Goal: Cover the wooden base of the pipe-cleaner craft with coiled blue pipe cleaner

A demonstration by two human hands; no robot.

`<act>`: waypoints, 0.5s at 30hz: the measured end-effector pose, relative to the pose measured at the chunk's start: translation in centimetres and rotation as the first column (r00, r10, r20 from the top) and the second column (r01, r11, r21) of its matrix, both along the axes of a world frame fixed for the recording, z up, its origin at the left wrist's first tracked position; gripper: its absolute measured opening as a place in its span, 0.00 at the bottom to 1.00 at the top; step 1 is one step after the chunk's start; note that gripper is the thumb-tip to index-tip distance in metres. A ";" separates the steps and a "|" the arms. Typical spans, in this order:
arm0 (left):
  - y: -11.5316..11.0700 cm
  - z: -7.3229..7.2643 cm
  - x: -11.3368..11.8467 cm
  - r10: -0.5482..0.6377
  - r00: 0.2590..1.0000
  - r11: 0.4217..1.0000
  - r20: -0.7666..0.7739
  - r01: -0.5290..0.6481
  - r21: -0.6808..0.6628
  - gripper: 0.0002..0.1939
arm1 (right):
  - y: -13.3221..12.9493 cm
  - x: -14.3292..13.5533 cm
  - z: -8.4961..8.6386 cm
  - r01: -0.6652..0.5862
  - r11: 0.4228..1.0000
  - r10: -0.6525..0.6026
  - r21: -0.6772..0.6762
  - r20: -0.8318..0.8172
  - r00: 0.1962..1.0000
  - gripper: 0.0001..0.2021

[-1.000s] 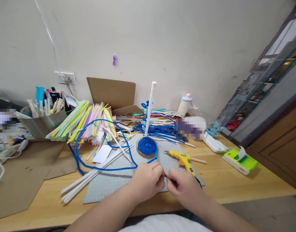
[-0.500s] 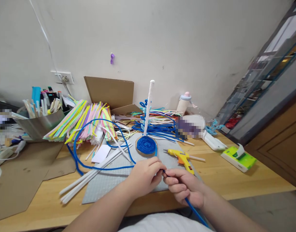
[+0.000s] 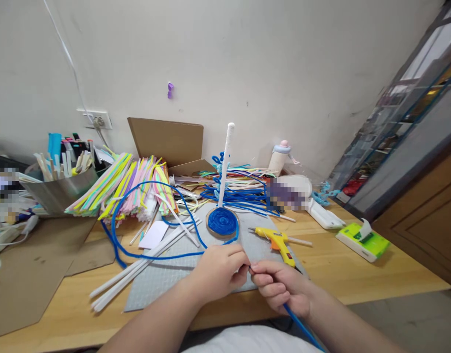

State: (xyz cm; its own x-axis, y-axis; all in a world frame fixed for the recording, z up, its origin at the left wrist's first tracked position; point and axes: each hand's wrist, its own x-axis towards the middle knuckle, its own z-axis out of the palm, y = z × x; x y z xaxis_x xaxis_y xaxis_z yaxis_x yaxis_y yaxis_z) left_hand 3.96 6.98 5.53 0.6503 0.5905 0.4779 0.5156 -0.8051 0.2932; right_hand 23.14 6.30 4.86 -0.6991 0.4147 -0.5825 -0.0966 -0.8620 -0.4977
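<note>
My left hand (image 3: 223,272) is closed, thumb and fingers pinching a blue chenille stem (image 3: 301,322). Close beside it, my right hand (image 3: 280,287) has its fingers wrapped round the same stem, which trails out below the palm toward my lap. The fingertips of both hands nearly meet, hiding the pinched part. Just beyond them lies a round disc with a flat blue coil (image 3: 222,222) on it, a blue strand leaving its right edge. More blue stem (image 3: 117,220) loops widely to the left. A white fuzzy stick (image 3: 225,164) stands upright behind the coil.
A yellow glue gun (image 3: 278,240) lies right of the coil on a grey mat (image 3: 155,289). White stems (image 3: 137,269) lie at left, before pastel bundles (image 3: 125,186). A tissue pack (image 3: 363,240) sits far right; a metal pot (image 3: 63,191) holds sticks and pens.
Both hands have shifted slightly down toward me, still gripping the stem. The blue strand near the coil's lower right edge now shows more of its curve.
</note>
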 end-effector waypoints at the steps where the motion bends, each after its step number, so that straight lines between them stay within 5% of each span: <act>1: 0.0 -0.1 0.1 0.019 1.000 1.000 0.008 -0.019 -0.004 0.05 | -0.4 -0.3 0.0 0.046 0.986 -0.063 0.163 0.100 0.993 0.14; 2: -0.1 -0.2 0.1 0.037 0.999 0.999 0.018 -0.037 -0.018 0.04 | -0.8 -0.7 -0.1 0.078 0.925 -0.162 0.373 0.198 0.967 0.12; 4: -0.1 -0.4 0.3 0.065 0.997 0.996 0.035 -0.063 -0.064 0.04 | -1.7 -1.3 -0.3 0.035 0.624 -0.421 0.780 0.298 0.856 0.10; 6: -0.1 -0.3 0.3 0.090 0.995 0.991 0.032 -0.086 -0.104 0.03 | -2.2 -1.7 -0.5 -0.111 0.305 -0.592 0.946 0.280 0.756 0.11; 7: -0.1 -0.3 0.3 0.100 0.995 0.989 0.022 -0.097 -0.111 0.03 | -2.3 -1.8 -0.6 -0.152 0.244 -0.618 0.958 0.275 0.737 0.11; 8: -0.1 -0.2 0.3 0.106 0.994 0.988 0.010 -0.104 -0.110 0.03 | -2.4 -1.8 -0.6 -0.155 0.273 -0.602 0.949 0.295 0.742 0.11; 9: -0.1 -0.2 0.2 0.102 0.995 0.989 -0.002 -0.102 -0.105 0.03 | -2.3 -1.8 -0.5 -0.126 0.375 -0.546 0.918 0.329 0.771 0.11; 12: 0.0 -0.1 0.2 0.053 0.998 0.995 -0.021 -0.055 -0.084 0.03 | -2.0 -1.3 -0.2 0.026 0.755 -0.277 0.656 0.282 0.919 0.13; 15: 0.0 -0.2 0.2 0.019 1.000 0.998 -0.016 -0.020 -0.066 0.03 | -1.7 -0.7 0.1 0.164 0.892 -0.219 0.422 0.087 0.972 0.13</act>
